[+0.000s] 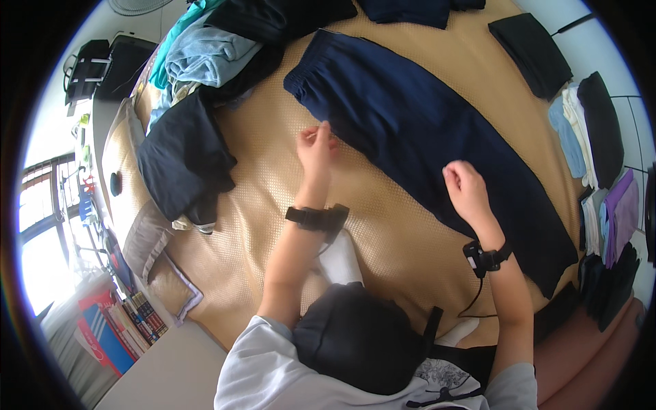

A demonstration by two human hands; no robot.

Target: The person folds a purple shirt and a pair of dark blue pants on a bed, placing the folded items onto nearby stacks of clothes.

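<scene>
Navy trousers point(435, 133) with a gathered elastic waistband lie lengthwise across the tan textured bed cover point(266, 205), waistband at the upper left and hems at the lower right. My left hand point(319, 148) is beside the trousers' near edge, below the waistband, fingers loosely curled; whether it touches the cloth is unclear. Over the middle of the trouser legs is my right hand point(465, 188), its fingers curled, with no cloth visibly gripped. Both wrists wear black strapped devices.
Crumpled dark clothing point(184, 159) and a light blue towel-like cloth point(215, 56) are heaped at the upper left. Folded black cloth point(533, 54) and stacks of folded clothes point(602, 133) line the right side. Pillows point(148, 238) and books point(133, 323) are on the left. A cable hangs from the right wrist device.
</scene>
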